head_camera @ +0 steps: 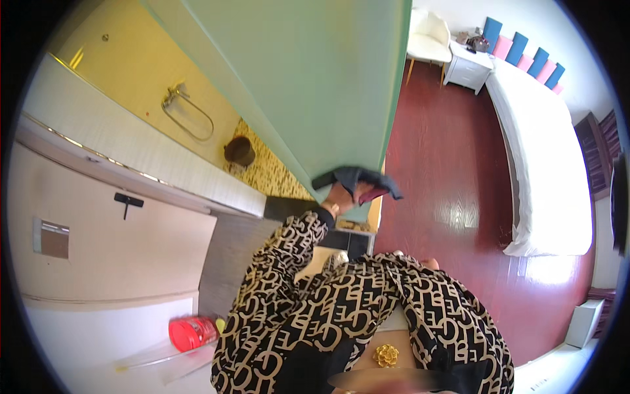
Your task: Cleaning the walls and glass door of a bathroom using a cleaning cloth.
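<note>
My left hand is on a dark grey cloth with a maroon patch showing. It presses the cloth against the lower part of a greenish glass panel, and one end of the cloth hangs past the panel's right edge. Only a small bit of my right hand shows beyond the patterned sleeve; its fingers are mostly hidden.
Behind the glass, a shower mixer with hose is on the wall above a dark bucket. Left is a door with a black handle; a red-lidded jar sits lower left. Right are a bed, nightstand and chair.
</note>
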The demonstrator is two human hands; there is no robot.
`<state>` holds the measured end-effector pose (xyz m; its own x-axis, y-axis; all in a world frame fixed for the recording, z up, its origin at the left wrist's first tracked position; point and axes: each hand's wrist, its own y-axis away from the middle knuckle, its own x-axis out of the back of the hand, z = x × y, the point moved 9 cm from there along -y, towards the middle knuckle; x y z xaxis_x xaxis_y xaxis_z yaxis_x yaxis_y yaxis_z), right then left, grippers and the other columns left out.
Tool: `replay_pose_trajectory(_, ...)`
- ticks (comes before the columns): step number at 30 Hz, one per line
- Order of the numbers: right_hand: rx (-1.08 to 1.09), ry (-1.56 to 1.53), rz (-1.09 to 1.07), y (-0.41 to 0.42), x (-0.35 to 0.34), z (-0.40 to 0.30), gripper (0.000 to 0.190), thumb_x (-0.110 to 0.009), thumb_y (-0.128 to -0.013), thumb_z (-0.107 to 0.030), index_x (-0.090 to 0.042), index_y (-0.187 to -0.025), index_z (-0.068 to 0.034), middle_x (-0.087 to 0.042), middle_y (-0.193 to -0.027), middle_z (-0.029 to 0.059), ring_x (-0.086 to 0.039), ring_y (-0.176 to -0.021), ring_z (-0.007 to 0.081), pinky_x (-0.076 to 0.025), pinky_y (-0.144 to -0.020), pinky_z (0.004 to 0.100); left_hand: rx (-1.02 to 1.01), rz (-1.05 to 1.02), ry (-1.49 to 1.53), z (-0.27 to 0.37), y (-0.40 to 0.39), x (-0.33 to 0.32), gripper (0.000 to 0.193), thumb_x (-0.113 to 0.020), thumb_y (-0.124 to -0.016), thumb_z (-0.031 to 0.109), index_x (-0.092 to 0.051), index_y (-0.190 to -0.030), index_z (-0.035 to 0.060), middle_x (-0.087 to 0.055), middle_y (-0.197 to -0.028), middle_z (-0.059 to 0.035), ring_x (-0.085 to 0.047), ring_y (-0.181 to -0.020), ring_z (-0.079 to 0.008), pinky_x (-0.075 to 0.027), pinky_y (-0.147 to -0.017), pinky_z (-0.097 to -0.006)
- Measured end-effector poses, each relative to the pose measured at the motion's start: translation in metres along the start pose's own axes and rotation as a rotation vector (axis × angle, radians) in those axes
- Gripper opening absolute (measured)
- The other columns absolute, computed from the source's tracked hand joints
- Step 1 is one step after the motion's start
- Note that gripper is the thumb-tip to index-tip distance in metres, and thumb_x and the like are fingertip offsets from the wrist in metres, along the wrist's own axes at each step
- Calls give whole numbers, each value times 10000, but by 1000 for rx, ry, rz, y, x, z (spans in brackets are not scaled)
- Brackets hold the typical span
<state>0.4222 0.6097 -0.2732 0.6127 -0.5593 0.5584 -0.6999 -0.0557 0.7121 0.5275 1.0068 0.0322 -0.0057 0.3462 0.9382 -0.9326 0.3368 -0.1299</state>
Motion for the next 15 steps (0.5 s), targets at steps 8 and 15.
replay_pose_trajectory(8, -89, -20, 32, 7, -14, 1, 251, -633, -757, -262, -738, -894, -80, -686, -800, 189, -690, -779, 295, -534, -729, 389, 313, 253, -570, -33, -48, 178, 580, -668, -691, 454, -565, -1208, 211, -577, -1208, -165, -533, -1092, -384, -428, -830, -544)
replay_pose_trajectory(15, -42, -335, -56, 1, -13, -59, 248, -594, -774, -166, -728, -941, -42, -705, -780, 152, -697, -722, 230, -551, -712, 341, 74, 1191, -828, 82, -42, 404, 771, -600, -826, 406, -312, -1448, 53, -258, -1501, -235, -274, -1318, -503, -248, -1046, -617)
